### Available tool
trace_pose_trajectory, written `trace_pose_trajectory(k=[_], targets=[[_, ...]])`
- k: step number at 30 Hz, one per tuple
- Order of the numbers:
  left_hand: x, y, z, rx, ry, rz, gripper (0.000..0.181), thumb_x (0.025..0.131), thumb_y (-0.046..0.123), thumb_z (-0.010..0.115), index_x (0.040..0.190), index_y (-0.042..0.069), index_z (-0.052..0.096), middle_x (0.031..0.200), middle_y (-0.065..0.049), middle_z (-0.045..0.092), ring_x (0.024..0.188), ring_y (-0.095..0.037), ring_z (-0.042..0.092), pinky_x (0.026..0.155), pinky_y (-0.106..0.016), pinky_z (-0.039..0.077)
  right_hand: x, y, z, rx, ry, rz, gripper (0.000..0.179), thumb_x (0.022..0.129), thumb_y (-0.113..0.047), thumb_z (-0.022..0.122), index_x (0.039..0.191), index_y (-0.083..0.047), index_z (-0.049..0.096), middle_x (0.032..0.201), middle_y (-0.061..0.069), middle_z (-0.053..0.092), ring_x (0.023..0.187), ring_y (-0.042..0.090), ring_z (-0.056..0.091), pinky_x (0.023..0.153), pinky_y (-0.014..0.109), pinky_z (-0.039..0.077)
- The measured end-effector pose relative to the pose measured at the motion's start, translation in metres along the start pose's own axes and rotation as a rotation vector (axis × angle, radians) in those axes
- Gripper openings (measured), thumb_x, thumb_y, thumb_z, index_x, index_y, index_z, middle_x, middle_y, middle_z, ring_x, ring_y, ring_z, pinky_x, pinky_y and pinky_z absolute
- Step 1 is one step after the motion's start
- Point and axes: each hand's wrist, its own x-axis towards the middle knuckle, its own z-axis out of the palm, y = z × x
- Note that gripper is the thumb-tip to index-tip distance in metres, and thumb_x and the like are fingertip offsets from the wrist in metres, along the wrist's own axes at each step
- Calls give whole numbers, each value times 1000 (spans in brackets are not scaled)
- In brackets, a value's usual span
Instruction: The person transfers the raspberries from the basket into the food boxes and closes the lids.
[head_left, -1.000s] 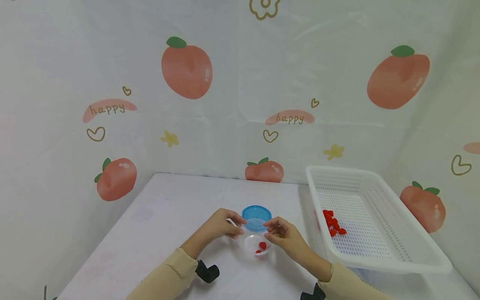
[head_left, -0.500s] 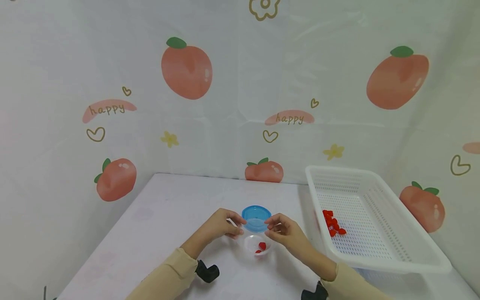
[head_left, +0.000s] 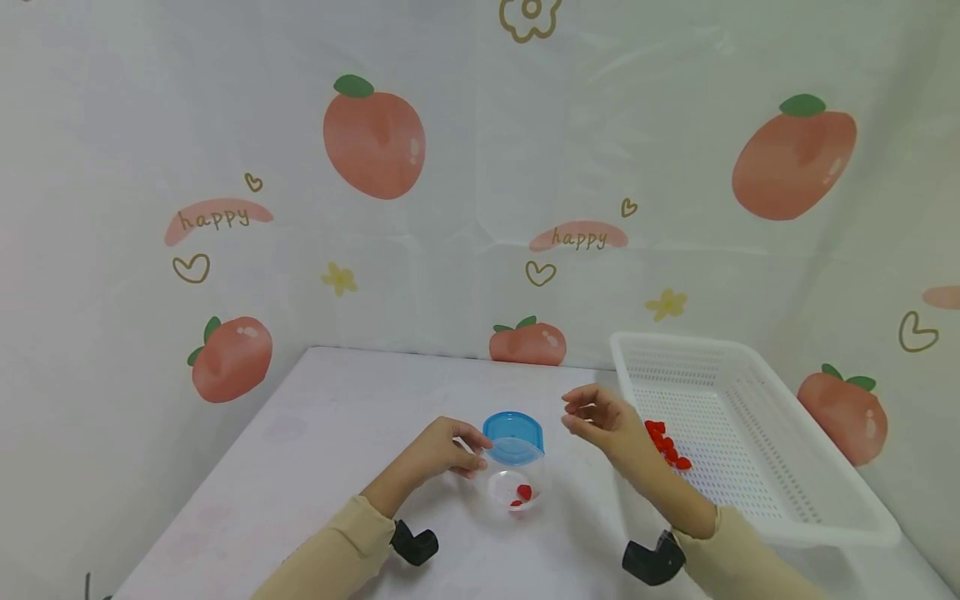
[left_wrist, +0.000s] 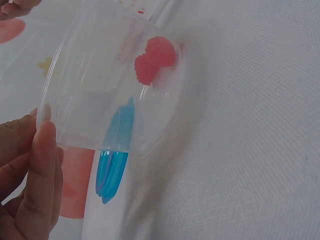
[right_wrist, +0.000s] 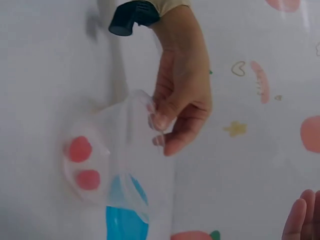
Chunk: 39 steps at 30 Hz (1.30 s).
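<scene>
My left hand [head_left: 450, 446] pinches the rim of a clear plastic cup [left_wrist: 95, 80] between thumb and fingers. Two red raspberries [left_wrist: 160, 51] lie in the bottom of this cup, which stands upright on the table. Behind it is a round blue lid [head_left: 512, 423], partly seen through the clear wall. My right hand [head_left: 606, 423] is up to the right of the cup, apart from it, with fingers loosely bent and nothing in them. In the right wrist view only the fingertips [right_wrist: 300, 215] of that hand show, at the lower right edge.
A white perforated plastic basket [head_left: 825, 532] stands on the right side of the table [head_left: 322, 467]. Several red raspberries [head_left: 667, 446] are gathered along its left side, partly behind my right forearm. A patterned wall cloth [head_left: 450, 275] hangs directly behind the table's back edge.
My right hand has come off the cup's rim and moved up and right toward the basket. The left hand keeps its hold, and the cup, its raspberries and the lid have stayed in place.
</scene>
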Motion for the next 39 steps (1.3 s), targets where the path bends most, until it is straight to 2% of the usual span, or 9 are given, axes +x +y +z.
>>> trace_pose_trajectory(k=[8, 12, 17, 24, 33, 39], targets=[[1, -1, 0, 2, 1, 0, 26, 80, 2, 76, 105, -4, 71, 85, -5, 65, 62, -11, 62, 65, -27, 59, 13, -1, -34, 134, 97, -108, 19, 91, -3, 64, 106, -15, 61, 102, -5, 60, 90, 6, 61, 80, 16, 55], [1, -1, 1, 7, 5, -7, 26, 80, 3, 76, 105, -3, 71, 84, -5, 64, 62, -11, 62, 65, -27, 59, 18, 0, -50, 180, 148, -119, 19, 92, -4, 63, 106, -17, 61, 103, -5, 59, 90, 6, 62, 81, 16, 54], [1, 0, 1, 9, 9, -18, 26, 80, 4, 77, 105, -2, 71, 84, -5, 64, 63, -12, 61, 65, -27, 59, 21, 4, -67, 184, 205, -122, 20, 95, -4, 58, 108, -19, 60, 100, -5, 57, 90, 5, 63, 83, 14, 53], [0, 1, 1, 18, 12, -20, 26, 80, 4, 77, 105, -2, 71, 85, -5, 65, 63, -12, 62, 66, -27, 59, 26, 15, -85, 253, 247, -103, 21, 96, -3, 57, 106, -21, 61, 99, -6, 56, 88, 5, 61, 82, 13, 53], [-1, 3, 3, 37, 25, -32, 26, 80, 6, 77, 105, 0, 72, 85, -5, 65, 64, -12, 62, 66, -28, 59, 31, 38, -106, 226, 277, -32, 22, 94, -3, 60, 102, -23, 63, 94, -9, 59, 86, 2, 61, 77, 11, 53], [-1, 2, 3, 38, 24, -32, 26, 81, 6, 76, 106, 0, 71, 86, -5, 65, 65, -13, 62, 66, -28, 59, 33, 53, -123, 88, 250, 34, 18, 94, -10, 61, 101, -26, 61, 91, -13, 60, 84, 1, 62, 74, 10, 53]])
